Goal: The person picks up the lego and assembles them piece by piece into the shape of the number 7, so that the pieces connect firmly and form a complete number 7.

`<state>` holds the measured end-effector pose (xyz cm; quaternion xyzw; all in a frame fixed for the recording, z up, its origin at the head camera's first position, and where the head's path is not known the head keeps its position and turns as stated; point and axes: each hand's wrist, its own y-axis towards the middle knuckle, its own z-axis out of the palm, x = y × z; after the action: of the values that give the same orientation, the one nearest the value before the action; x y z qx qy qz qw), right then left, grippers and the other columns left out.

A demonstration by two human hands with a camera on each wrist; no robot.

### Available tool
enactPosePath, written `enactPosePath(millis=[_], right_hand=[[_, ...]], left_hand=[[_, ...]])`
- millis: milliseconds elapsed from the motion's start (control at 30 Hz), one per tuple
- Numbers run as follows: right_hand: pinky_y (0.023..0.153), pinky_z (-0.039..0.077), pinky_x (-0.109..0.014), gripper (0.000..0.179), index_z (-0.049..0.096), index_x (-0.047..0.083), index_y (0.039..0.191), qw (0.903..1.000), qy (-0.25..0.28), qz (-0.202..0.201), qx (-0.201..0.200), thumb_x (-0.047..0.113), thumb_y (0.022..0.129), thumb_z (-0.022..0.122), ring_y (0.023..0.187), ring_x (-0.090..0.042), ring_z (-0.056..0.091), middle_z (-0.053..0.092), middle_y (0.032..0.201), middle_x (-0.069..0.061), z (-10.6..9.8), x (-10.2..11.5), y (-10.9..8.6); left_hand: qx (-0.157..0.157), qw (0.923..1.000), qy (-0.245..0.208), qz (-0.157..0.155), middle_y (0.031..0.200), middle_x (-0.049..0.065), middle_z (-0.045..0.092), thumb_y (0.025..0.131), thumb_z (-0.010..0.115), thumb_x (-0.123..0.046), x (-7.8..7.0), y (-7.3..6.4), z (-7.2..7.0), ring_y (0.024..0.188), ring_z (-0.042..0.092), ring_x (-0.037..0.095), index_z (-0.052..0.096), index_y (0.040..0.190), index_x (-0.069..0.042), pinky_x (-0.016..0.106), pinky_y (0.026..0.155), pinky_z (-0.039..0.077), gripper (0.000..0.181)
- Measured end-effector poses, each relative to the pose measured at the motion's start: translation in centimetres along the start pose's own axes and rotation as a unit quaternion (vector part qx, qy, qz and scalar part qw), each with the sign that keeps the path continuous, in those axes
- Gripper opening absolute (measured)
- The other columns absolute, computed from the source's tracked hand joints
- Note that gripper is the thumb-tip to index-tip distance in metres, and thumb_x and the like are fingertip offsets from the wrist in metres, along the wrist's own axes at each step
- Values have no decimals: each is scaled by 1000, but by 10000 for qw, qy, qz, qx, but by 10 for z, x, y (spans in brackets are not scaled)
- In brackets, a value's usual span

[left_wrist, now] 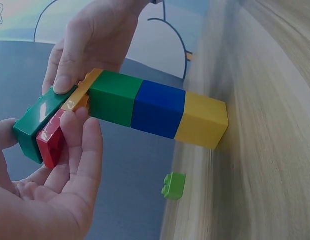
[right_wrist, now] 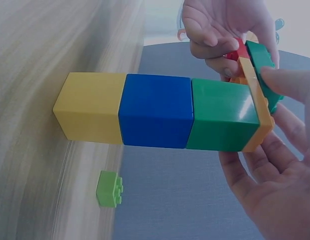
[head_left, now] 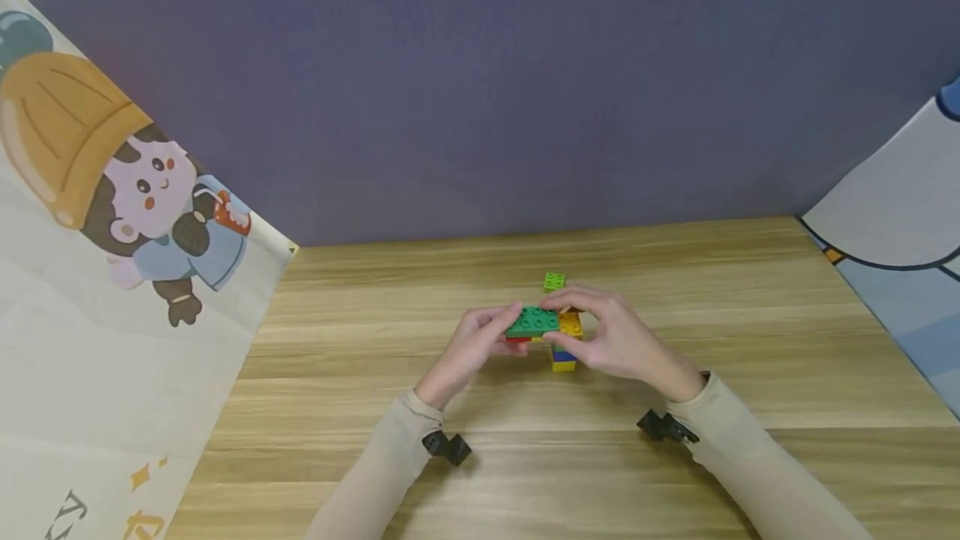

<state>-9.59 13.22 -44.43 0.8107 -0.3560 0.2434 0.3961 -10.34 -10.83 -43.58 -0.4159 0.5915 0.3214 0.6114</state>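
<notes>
A tower stands upright on the table: a yellow block (left_wrist: 201, 121) at the bottom, a blue block (left_wrist: 157, 110) in the middle, a green block (left_wrist: 114, 99) above. Across its top lies a thin orange brick (head_left: 572, 323), reaching out leftward. A red brick (left_wrist: 50, 140) sits at the left, under a long green studded brick (head_left: 534, 323). My left hand (head_left: 478, 338) pinches the green and red bricks, thumb above and fingers below. With thumb and fingertips, my right hand (head_left: 618, 342) grips the long green brick's right part from front and back, over the orange brick.
A small light green brick (head_left: 554, 280) lies on the wooden table (head_left: 360, 390) just behind the tower. A dark grey panel (head_left: 480, 90) rises along the table's back edge. Printed sheets flank the table at left and right.
</notes>
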Motion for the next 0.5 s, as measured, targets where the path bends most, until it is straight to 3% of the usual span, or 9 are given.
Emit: enactPosePath(millis=[233, 500], right_hand=[[98, 62, -48, 38, 77, 12, 122, 10000, -49, 11, -2, 12, 86, 90, 114, -23, 74, 78, 125, -2, 1, -1, -1], [96, 63, -47, 38, 77, 11, 124, 9999, -74, 98, 32, 13, 88, 89, 114, -23, 74, 78, 126, -3, 0, 1, -2]], left_hand=[[24, 9999, -86, 68, 100, 2, 77, 111, 54, -25, 1, 0, 0, 78, 71, 8, 65, 130, 15, 30, 87, 65, 45], [75, 9999, -95, -12, 104, 8, 78, 111, 56, -24, -2, 0, -1, 79, 71, 10, 66, 128, 16, 33, 89, 65, 45]])
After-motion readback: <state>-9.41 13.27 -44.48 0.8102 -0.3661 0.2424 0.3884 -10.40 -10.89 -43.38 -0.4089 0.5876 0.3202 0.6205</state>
